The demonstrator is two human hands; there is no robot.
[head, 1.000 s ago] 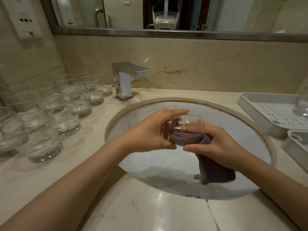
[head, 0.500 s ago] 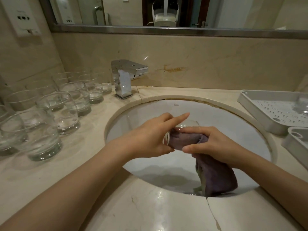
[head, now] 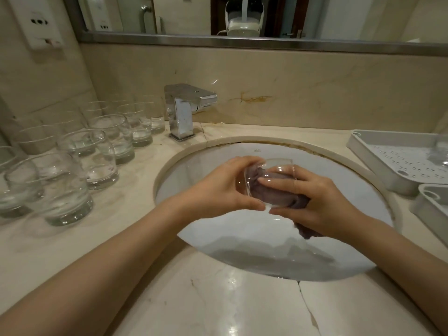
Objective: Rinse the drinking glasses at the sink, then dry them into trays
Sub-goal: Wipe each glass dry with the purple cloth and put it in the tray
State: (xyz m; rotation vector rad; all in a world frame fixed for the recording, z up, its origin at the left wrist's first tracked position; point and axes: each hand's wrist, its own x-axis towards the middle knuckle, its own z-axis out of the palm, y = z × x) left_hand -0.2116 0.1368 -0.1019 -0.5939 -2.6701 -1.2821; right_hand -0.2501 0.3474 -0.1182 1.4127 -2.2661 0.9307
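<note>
Left hand [head: 218, 187] curls round a clear, rounded glass [head: 269, 180] held over the white oval sink [head: 266, 251]. Right hand [head: 312, 202] pinches a soft purple cloth [head: 274, 192] stuffed into it. Smooth tumblers [head: 80, 161] crowd the veined marble counter [head: 194, 301]; perforated white plastic trays [head: 397, 163] sit right.

— What do I have over the sink [head: 363, 251]?
— I see the left hand [head: 218, 192] gripping a drinking glass [head: 269, 183] tipped on its side, and the right hand [head: 315, 204] pushing a purple cloth [head: 271, 190] into it.
— And around it?
— Glasses [head: 72, 166] crowd the counter left of the faucet [head: 184, 110]; two white trays [head: 397, 161] sit at the right
</note>
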